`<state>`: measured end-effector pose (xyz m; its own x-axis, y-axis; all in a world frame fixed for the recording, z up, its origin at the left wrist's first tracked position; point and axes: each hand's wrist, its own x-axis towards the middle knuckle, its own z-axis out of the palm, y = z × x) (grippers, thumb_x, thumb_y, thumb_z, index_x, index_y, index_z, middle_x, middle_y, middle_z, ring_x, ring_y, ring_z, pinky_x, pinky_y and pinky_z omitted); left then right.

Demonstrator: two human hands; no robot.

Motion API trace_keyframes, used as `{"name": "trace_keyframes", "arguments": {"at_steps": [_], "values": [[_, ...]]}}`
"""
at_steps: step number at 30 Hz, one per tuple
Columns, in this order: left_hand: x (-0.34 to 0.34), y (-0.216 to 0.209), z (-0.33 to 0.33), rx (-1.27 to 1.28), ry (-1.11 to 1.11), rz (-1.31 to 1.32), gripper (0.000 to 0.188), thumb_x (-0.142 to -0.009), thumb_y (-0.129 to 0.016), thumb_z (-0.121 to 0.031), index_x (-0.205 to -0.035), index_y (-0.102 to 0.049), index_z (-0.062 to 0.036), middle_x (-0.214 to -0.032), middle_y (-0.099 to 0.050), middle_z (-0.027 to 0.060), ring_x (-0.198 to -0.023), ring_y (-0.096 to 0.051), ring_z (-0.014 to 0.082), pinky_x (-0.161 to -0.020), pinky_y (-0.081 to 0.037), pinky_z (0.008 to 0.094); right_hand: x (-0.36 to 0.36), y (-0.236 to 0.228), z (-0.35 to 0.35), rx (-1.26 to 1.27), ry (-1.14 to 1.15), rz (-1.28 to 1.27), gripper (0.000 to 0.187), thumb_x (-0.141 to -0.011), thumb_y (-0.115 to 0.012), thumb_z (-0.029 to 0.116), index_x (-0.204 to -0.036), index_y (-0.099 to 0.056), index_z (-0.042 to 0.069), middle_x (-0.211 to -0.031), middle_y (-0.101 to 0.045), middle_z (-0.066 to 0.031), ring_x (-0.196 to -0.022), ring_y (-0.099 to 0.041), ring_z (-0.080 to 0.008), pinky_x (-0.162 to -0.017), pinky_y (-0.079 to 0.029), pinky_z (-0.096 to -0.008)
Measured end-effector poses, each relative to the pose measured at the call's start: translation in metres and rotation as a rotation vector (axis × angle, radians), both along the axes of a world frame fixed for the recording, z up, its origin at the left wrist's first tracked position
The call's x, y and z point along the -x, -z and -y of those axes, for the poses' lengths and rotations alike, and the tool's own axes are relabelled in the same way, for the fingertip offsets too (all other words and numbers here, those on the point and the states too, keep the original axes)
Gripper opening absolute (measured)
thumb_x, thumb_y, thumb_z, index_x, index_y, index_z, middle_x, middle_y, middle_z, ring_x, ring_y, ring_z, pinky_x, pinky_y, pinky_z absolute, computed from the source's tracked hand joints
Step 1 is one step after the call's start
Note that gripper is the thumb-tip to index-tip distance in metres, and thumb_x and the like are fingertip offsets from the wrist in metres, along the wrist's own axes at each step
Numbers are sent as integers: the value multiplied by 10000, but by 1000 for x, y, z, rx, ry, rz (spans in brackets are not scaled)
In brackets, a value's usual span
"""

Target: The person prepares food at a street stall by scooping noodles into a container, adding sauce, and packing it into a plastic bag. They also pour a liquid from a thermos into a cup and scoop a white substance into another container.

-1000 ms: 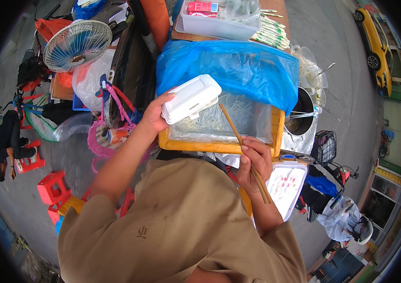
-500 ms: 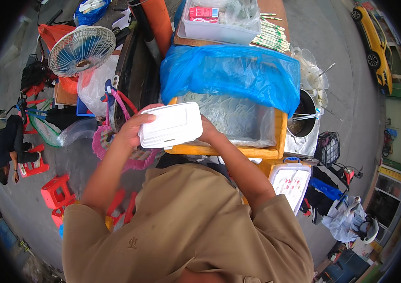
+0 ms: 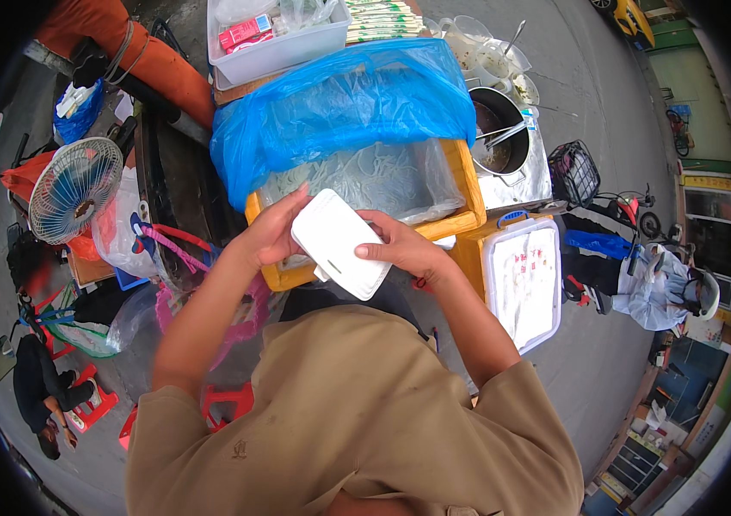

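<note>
- takeaway box (image 3: 341, 245), white, held in both hands in front of the chest; seen from above, it overlaps the near rim of the yellow-framed bin (image 3: 463, 185). long sides slant from upper left to lower right; small tab at lower left edge.
- left hand (image 3: 277, 230): gripping the box's left side, part of it hidden behind the box.
- right hand (image 3: 401, 248): gripping the right side, thumb flat on the white face, other fingers mostly out of sight.
- bin: clear plastic lining (image 3: 436, 182), pale strands under it; blue plastic sheet (image 3: 339, 95) bunched over the far part.
- right of bin: dark-mouthed pot (image 3: 503, 129), metal utensils leaning in it; nearer, a white-lidded container (image 3: 522, 288), blue handle.
- beyond bin: pale plastic tub (image 3: 288, 45) with a red carton (image 3: 245, 33).
- left: wire-caged fan (image 3: 77, 193), pink basket (image 3: 253, 318).
</note>
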<state>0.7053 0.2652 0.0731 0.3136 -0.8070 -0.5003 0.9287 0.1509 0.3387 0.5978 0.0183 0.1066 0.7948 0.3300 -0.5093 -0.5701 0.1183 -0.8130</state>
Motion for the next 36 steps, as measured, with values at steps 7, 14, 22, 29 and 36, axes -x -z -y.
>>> {"name": "trace_keyframes", "arguments": {"at_steps": [7,14,22,29,36], "values": [[57,22,99,14,-18,171,502,-1065,-537,-407,-1421,-513,-55,-1316,-638,88,-1186,-631,211,-1026,-512,433,70,26,37,-174,614,-67,751,-939,-751,293,-1511,-356,9,-1395,-552,-125,-1271,-553,-225,-1066,-457,-373],[126,30,204,-125,45,273,430,-1076,-535,-275,-1446,-516,-57,-1339,-632,82,-1192,-625,185,-1028,-512,357,125,31,96,142,749,68,863,-870,-817,403,-1452,-380,-60,-1369,-539,-171,-1253,-543,-235,-1065,-449,-375],[151,31,279,-229,229,426,424,-1041,-599,-246,-1424,-557,-70,-1360,-618,53,-1176,-603,154,-978,-502,347,194,58,193,-75,894,-44,743,-875,-828,275,-1439,-451,-27,-1296,-622,-130,-1193,-595,-205,-1023,-477,-354],[5,-11,242,-1220,22,2344,684,-812,-835,-258,-1423,-544,-164,-1476,-485,151,-1338,-477,350,-1024,-431,464,284,128,328,159,1197,-110,591,-932,-755,142,-1437,-491,-16,-1282,-658,-135,-1145,-641,-224,-1000,-511,-368],[-84,-15,136,-1858,411,1953,946,-780,-866,-322,-1575,-362,-228,-1580,-345,175,-1296,-549,400,-1021,-450,579,335,145,414,1225,878,-425,770,-823,-829,298,-1434,-495,-31,-1312,-624,-262,-1219,-599,-404,-1068,-453,-450]]}}
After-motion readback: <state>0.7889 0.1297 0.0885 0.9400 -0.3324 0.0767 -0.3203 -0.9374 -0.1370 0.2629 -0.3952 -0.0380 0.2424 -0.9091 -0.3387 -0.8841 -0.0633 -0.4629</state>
